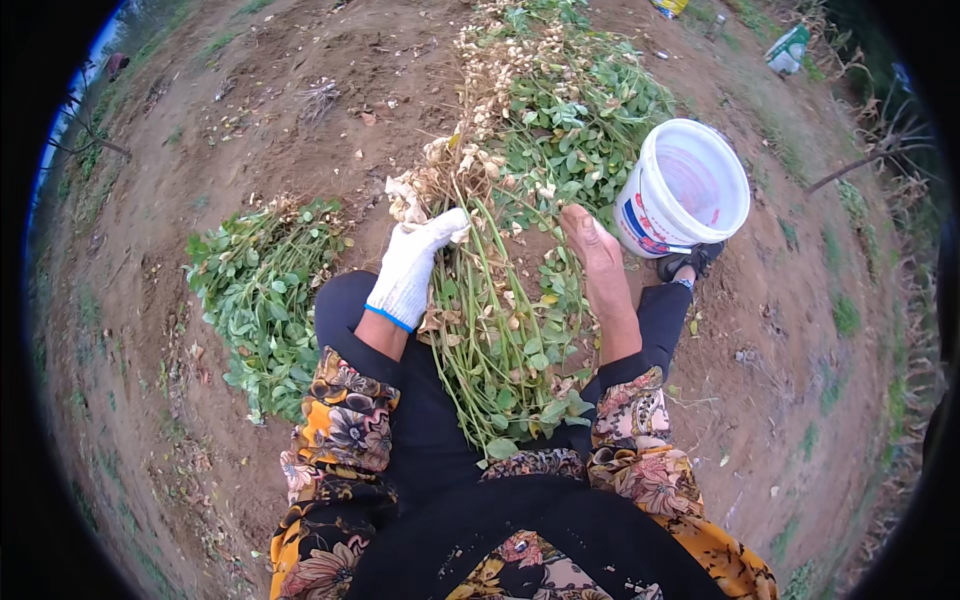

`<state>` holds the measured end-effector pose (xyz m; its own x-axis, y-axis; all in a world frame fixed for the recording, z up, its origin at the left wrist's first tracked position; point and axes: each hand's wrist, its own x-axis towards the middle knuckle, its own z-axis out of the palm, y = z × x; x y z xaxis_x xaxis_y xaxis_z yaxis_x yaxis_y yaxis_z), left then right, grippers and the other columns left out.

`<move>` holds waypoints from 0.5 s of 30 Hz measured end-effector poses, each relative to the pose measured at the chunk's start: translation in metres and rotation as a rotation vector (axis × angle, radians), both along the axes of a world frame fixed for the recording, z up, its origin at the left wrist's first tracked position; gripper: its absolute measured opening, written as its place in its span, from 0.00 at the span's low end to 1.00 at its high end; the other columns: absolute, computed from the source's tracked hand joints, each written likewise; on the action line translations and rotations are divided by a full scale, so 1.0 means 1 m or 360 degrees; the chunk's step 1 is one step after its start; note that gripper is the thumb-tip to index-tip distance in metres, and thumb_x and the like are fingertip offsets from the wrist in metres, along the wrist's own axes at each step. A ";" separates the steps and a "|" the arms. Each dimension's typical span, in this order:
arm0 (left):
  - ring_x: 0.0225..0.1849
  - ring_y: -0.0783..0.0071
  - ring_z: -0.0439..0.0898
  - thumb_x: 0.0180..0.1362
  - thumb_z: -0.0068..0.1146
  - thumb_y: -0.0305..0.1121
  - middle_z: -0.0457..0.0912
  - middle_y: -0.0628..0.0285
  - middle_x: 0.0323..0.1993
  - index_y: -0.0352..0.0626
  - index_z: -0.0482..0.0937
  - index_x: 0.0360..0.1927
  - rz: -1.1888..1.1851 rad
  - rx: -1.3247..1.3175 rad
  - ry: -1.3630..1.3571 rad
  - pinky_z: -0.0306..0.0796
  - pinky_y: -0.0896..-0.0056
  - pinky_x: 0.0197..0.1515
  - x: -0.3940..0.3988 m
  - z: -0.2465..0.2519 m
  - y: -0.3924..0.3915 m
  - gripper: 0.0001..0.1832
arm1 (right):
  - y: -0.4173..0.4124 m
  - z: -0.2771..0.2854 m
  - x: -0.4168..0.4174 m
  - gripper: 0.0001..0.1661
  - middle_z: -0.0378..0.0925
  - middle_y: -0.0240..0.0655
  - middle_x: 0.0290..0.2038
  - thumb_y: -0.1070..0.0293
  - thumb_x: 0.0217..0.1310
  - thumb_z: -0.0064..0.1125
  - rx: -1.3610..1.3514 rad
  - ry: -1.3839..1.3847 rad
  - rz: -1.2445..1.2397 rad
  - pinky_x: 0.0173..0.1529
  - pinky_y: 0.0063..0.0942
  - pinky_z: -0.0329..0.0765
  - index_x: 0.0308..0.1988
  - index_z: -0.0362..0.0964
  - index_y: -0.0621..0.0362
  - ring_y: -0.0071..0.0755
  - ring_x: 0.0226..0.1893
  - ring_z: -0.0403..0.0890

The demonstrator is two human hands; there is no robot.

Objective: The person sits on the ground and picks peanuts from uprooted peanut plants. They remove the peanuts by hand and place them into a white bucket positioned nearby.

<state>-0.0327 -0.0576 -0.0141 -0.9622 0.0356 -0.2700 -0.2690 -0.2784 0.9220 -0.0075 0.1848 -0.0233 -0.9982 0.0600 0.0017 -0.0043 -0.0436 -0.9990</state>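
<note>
My left hand [409, 266], in a white knit glove with a blue cuff, grips a bunch of pulled peanut plants [487, 322] near the root end. Their leafy stems trail back over my lap. Pale peanut pods [405, 196] and brown roots stick out just beyond the glove. My bare right hand [598, 247] is raised to the right of the bunch, thumb along the fingers. Whether anything sits between its fingertips is hidden. Close by on the right stands a white plastic bucket [651, 196], tilted in view, with printing on its side; no contents show in its visible interior.
A long heap of peanut plants [592, 112] with exposed pods [499, 71] stretches ahead. Another pile [262, 307] lies on the soil to my left. My right shoe [690, 261] is beside the bucket. Farther right are a green-and-white sack [787, 51] and a bare branch [862, 161].
</note>
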 end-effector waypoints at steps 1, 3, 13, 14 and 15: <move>0.38 0.79 0.81 0.56 0.61 0.32 0.84 0.64 0.38 0.37 0.82 0.45 -0.0006 0.0007 -0.0001 0.72 0.78 0.45 -0.001 0.001 0.003 0.14 | -0.011 -0.016 0.005 0.49 0.62 0.52 0.63 0.38 0.66 0.43 -0.0122 -0.0209 0.0256 0.68 0.32 0.53 0.63 0.52 0.76 0.40 0.65 0.61; 0.38 0.78 0.81 0.57 0.60 0.31 0.84 0.64 0.38 0.38 0.82 0.45 0.0070 0.0021 -0.0060 0.74 0.76 0.44 -0.003 0.003 0.011 0.13 | -0.050 -0.024 0.037 0.65 0.55 0.54 0.66 0.28 0.56 0.48 -0.0192 -0.0553 0.0674 0.70 0.34 0.48 0.67 0.37 0.76 0.41 0.68 0.54; 0.38 0.77 0.79 0.60 0.56 0.35 0.82 0.66 0.40 0.41 0.80 0.48 -0.0153 0.0140 -0.0300 0.75 0.72 0.42 0.012 0.015 0.008 0.14 | -0.108 -0.043 0.045 0.27 0.75 0.30 0.41 0.59 0.52 0.67 -0.0283 -0.0444 0.0669 0.42 0.23 0.72 0.49 0.69 0.61 0.21 0.38 0.74; 0.39 0.77 0.79 0.60 0.57 0.36 0.82 0.67 0.39 0.41 0.79 0.49 -0.0232 0.0148 -0.0253 0.74 0.72 0.43 0.009 0.003 0.008 0.16 | -0.108 -0.045 0.045 0.22 0.76 0.29 0.39 0.63 0.53 0.65 -0.0183 -0.0443 0.0580 0.40 0.22 0.72 0.46 0.71 0.62 0.20 0.36 0.74; 0.41 0.78 0.78 0.58 0.59 0.38 0.82 0.65 0.39 0.40 0.79 0.50 -0.0385 0.0038 -0.0137 0.72 0.73 0.45 0.013 0.012 0.010 0.19 | -0.107 -0.047 0.049 0.17 0.77 0.28 0.36 0.67 0.53 0.63 -0.0078 -0.0450 0.0489 0.39 0.22 0.71 0.43 0.73 0.62 0.20 0.34 0.74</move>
